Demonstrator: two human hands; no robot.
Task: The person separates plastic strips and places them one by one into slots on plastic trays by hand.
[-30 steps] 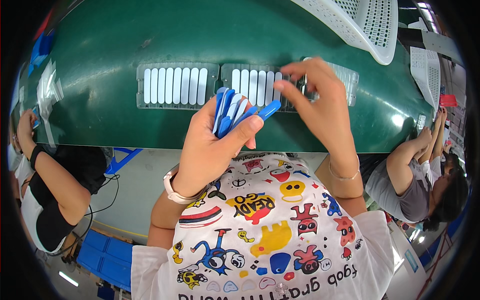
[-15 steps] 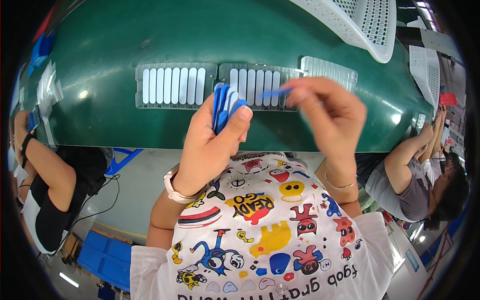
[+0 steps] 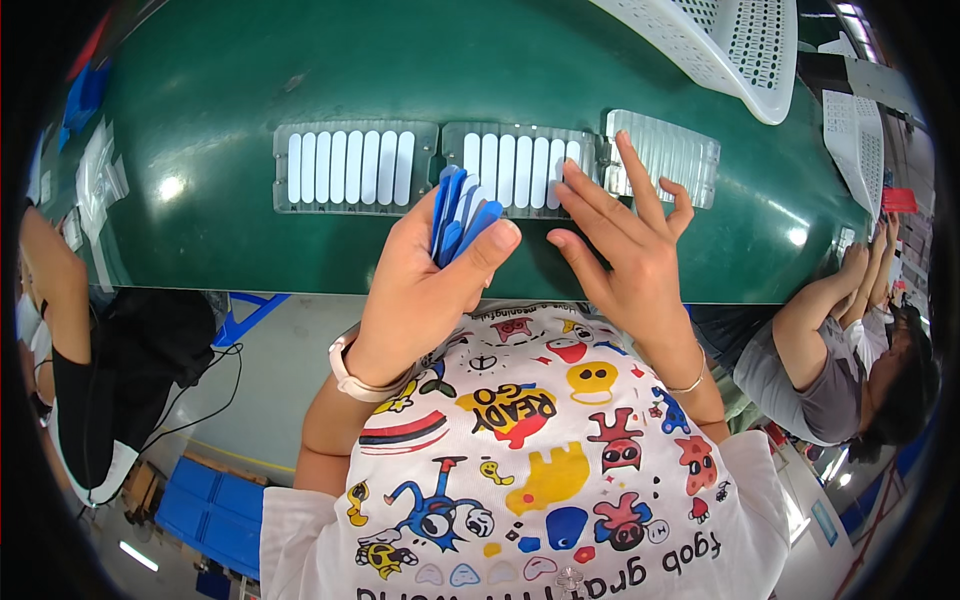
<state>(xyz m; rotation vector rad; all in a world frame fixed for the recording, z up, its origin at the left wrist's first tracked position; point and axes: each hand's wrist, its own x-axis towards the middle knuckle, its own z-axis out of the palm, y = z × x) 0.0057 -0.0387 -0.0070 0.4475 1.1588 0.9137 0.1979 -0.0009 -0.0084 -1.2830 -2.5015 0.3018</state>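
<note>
White strips (image 3: 350,167) in clear slotted trays (image 3: 355,132), blue strips (image 3: 458,215) in left hand (image 3: 425,290).

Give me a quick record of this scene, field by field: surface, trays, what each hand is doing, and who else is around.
Surface: green table
Trays: three clear slotted trays in a row; left tray and middle tray hold pale strips, right tray looks unfilled
Left hand: grips a fanned stack of blue strips
Right hand: open, fingertips on the middle tray's right end
Also there: white perforated basket; other people at both sides
</note>
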